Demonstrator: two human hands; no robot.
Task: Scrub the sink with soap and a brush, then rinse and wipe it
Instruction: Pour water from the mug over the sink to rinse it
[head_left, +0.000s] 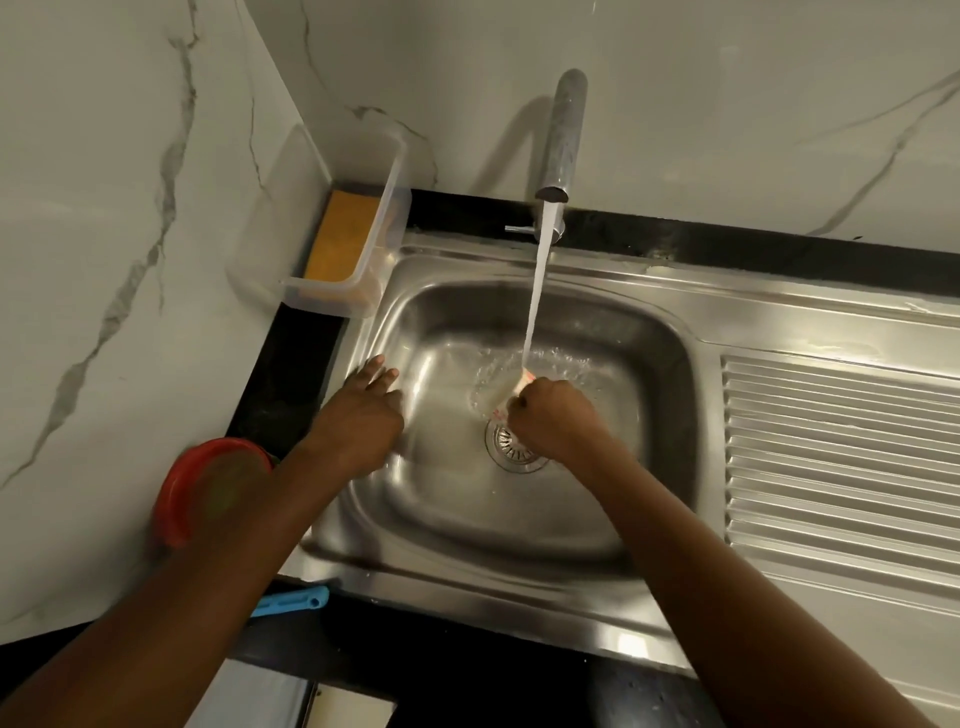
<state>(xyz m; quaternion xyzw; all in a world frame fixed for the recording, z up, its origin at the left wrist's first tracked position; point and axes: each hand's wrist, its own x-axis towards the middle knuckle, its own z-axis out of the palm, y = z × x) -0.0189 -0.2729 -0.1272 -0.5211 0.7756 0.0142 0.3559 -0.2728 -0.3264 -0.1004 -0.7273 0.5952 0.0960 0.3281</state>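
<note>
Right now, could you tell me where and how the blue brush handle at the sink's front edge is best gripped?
Grip the blue brush handle at its exposed round end, coming from above with the free left hand. It lies flat on the counter, and the forearm hides its other end.

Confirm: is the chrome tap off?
No, a stream of water runs from the chrome tap into the steel sink.

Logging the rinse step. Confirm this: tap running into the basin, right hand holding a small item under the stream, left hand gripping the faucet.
One detail is wrong. The left hand is not on the faucet; it lies with fingers spread against the left wall of the sink. The head view shows this. The rest stands: water runs and the right hand holds a small item under the stream.
</note>
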